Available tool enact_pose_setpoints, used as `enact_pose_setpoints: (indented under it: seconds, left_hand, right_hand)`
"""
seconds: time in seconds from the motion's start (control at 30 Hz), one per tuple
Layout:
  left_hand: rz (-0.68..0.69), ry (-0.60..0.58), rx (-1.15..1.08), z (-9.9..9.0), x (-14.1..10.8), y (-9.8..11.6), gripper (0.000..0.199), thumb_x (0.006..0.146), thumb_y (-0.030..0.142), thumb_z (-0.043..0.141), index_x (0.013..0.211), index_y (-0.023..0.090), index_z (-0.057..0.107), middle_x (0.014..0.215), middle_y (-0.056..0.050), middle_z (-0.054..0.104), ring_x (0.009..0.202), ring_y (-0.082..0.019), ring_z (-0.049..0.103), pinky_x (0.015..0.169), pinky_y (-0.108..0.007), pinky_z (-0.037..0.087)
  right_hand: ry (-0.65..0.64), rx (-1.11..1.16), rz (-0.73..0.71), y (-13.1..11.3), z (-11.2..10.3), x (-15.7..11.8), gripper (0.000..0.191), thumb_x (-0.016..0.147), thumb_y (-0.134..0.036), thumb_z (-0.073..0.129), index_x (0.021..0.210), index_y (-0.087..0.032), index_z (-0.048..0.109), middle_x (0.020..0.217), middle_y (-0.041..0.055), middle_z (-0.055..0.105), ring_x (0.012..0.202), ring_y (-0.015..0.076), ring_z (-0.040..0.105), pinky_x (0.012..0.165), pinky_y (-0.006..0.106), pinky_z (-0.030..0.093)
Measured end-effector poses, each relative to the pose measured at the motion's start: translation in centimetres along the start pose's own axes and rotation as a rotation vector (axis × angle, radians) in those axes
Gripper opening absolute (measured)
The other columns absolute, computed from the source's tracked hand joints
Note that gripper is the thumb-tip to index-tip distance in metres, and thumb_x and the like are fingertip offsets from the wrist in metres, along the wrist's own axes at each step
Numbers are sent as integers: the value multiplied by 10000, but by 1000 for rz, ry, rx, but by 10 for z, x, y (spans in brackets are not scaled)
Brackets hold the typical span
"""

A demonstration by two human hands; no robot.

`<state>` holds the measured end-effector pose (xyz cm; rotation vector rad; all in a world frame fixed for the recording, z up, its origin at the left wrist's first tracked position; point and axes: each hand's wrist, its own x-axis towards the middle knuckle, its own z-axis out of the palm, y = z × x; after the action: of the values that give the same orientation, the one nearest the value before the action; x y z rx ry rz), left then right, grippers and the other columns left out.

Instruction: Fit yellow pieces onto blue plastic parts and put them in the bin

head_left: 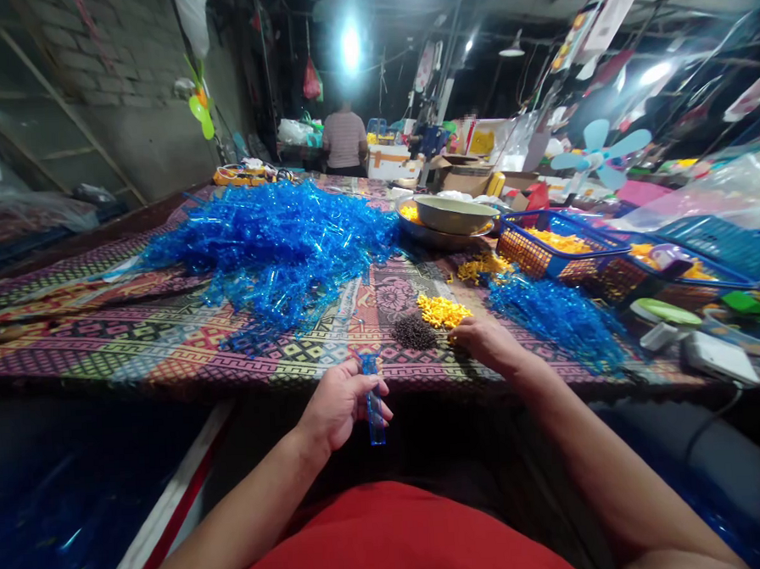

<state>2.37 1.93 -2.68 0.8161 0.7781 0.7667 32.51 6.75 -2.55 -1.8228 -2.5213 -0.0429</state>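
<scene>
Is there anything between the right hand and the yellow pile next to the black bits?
Nothing visible: the right hand is at the near edge of the yellow pile. The black bits lie left of the pile, not between.

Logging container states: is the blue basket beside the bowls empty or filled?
Not empty: yellow pieces show inside the blue basket; how deep they lie, I cannot tell.
</scene>
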Motion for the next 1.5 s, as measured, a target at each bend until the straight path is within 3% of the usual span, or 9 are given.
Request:
enact_pose_setpoints:
  seconds: [0.17, 0.3, 0.47, 0.6, 0.7, 0.83, 1.07, 1.33, 1.5]
  left_hand:
    - [7, -2, 10, -2, 0, -1, 119, 733, 206, 569, 785, 120, 506, 664, -24, 599, 499, -158, 621, 479, -292, 510]
    - [42, 1, 46, -3, -1, -2, 120, 733, 206, 572, 781, 114, 513, 677, -26, 594, 508, -154, 621, 493, -292, 513]
    - [60, 38, 132, 4, -1, -7, 119, 723, 203, 574, 780, 113, 521, 705, -36, 600, 514, -147, 619, 491, -279, 512]
    - [89, 47, 159, 10, -2, -9, 161, 706, 182, 568, 852, 124, 530, 720, -31, 606, 488, -140, 609, 469, -270, 505]
    - [125, 38, 186, 12, -4, -9, 168, 696, 167, 560, 859, 131, 546, 666, -6, 584, 489, -143, 611, 458, -245, 491]
    - [150, 40, 184, 12, -8, -9, 174, 697, 166, 540, 870, 141, 553, 611, 19, 560, 476, -137, 602, 456, -234, 482]
    - [176, 84, 237, 11, -12, -6, 166, 685, 174, 542, 848, 150, 552, 581, 26, 569, 467, -139, 600, 439, -218, 456]
    - [200, 127, 275, 8, -12, -8, 73, 738, 231, 508, 753, 161, 522, 567, 28, 555, 439, -132, 584, 409, -217, 444]
    - [228, 182, 350, 6, -8, -7, 205, 803, 360, 475, 737, 167, 495, 550, 25, 562, 382, -112, 547, 354, -195, 405]
  right_hand:
    - [60, 110, -57, 15, 10, 0, 223, 850, -256, 490, 819, -213, 707, 836, 49, 644, 744, 140, 579, 666, 217, 393]
    - [244, 289, -47, 5, 8, -3, 253, 834, -299, 519, 691, -166, 680, 684, 44, 625, 640, 141, 559, 617, 235, 409]
    - [392, 678, -149, -67, -11, -10, 144, 821, -283, 579, 785, -166, 657, 693, 25, 635, 629, 127, 576, 585, 222, 433]
    - [478, 684, -253, -122, -13, -8, 85, 809, -218, 603, 765, -166, 654, 699, 30, 642, 623, 115, 583, 585, 211, 442]
    - [541, 654, -286, -139, -5, -6, 99, 828, -203, 578, 766, -168, 646, 710, 32, 627, 630, 108, 573, 589, 202, 443]
    - [540, 484, -361, -142, 1, -5, 153, 863, -197, 513, 785, -178, 642, 726, 37, 610, 636, 107, 549, 587, 200, 427]
    - [481, 227, -415, -145, -9, -5, 178, 857, -168, 474, 779, -168, 634, 723, 54, 593, 610, 121, 512, 561, 219, 377]
    - [482, 244, -438, -148, -4, -1, 170, 850, -142, 474, 811, -174, 637, 789, 70, 607, 682, 136, 543, 626, 231, 420]
    - [554, 306, -524, -146, 1, 3, 195, 869, -133, 446, 980, -160, 603, 859, 92, 618, 744, 148, 557, 643, 248, 455]
